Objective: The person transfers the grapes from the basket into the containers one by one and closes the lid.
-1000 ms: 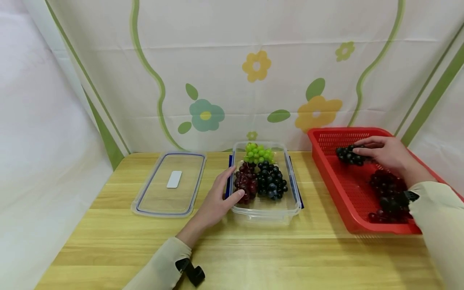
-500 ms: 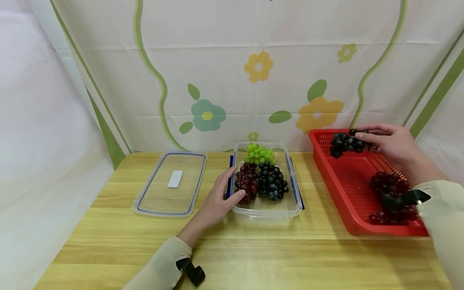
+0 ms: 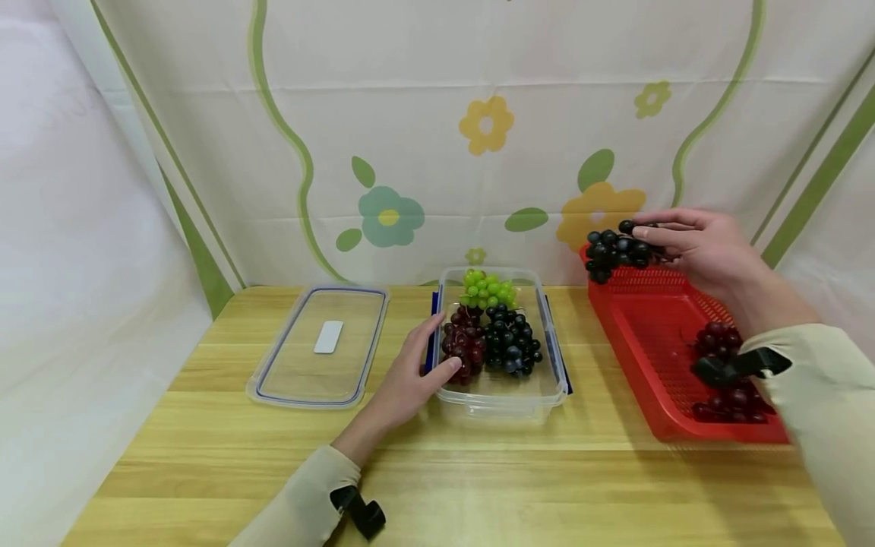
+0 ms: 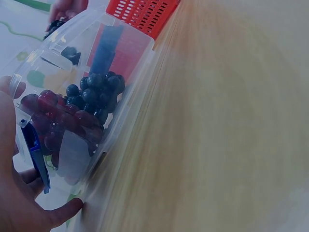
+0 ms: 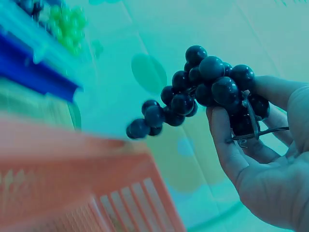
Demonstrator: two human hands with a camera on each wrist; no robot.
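Observation:
My right hand (image 3: pixel 711 251) pinches a bunch of black grapes (image 3: pixel 618 251) by its stem end, holding it in the air above the far rim of the red basket (image 3: pixel 625 357). In the right wrist view the bunch of black grapes (image 5: pixel 193 92) hangs out beyond the fingertips. My left hand (image 3: pixel 413 372) rests with fingers spread against the left side of the clear plastic container (image 3: pixel 502 391), beside its blue latch (image 4: pixel 36 157). Inside the container lie green grapes (image 3: pixel 488 289), dark red grapes (image 3: pixel 465 342) and another black bunch (image 3: pixel 511 342).
A clear lid (image 3: pixel 317 380) with a blue seal and white label lies flat on the wooden table (image 3: pixel 478 486), left of the container. More dark red grapes (image 3: pixel 731 406) remain in the basket, partly behind the right forearm. A flower-printed curtain (image 3: pixel 437 137) hangs behind the table.
My right hand has lifted the black grapes up out of the basket and carried them left, to above its far-left rim. The left hand and the container have stayed in place.

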